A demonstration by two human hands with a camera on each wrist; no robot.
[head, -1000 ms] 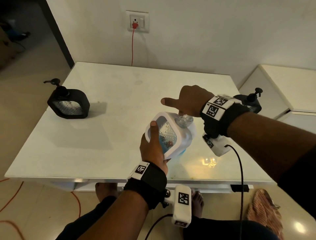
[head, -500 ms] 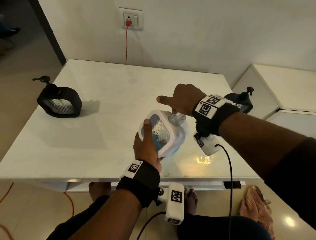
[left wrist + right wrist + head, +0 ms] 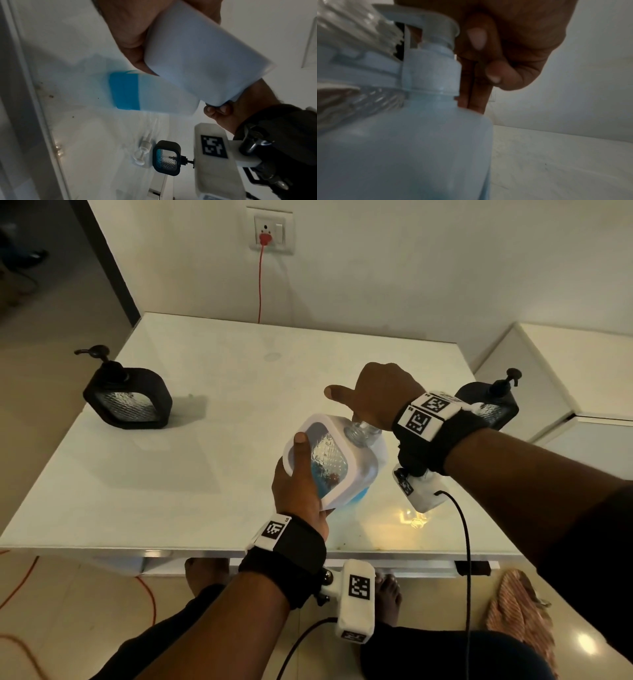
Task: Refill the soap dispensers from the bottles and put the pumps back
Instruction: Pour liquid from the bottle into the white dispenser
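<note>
Home interior: glossy white worktop (image 3: 205, 412) against plain wall, wall socket (image 3: 271, 230) with red cord (image 3: 260, 285), tiled floor (image 3: 51, 594), bare feet under it, white cabinet (image 3: 582, 364) alongside.

A white glossy table (image 3: 212, 412) stands against a pale wall (image 3: 428, 261). On that wall a white socket plate (image 3: 271, 231) holds a red plug, and its red cord (image 3: 260, 285) drops behind the table. A low white cabinet (image 3: 579, 364) sits at the right. The beige tiled floor (image 3: 41, 330) carries an orange cable (image 3: 147, 597) and a striped cloth (image 3: 517, 618); a dark doorway edge (image 3: 106, 258) rises at the left.
</note>
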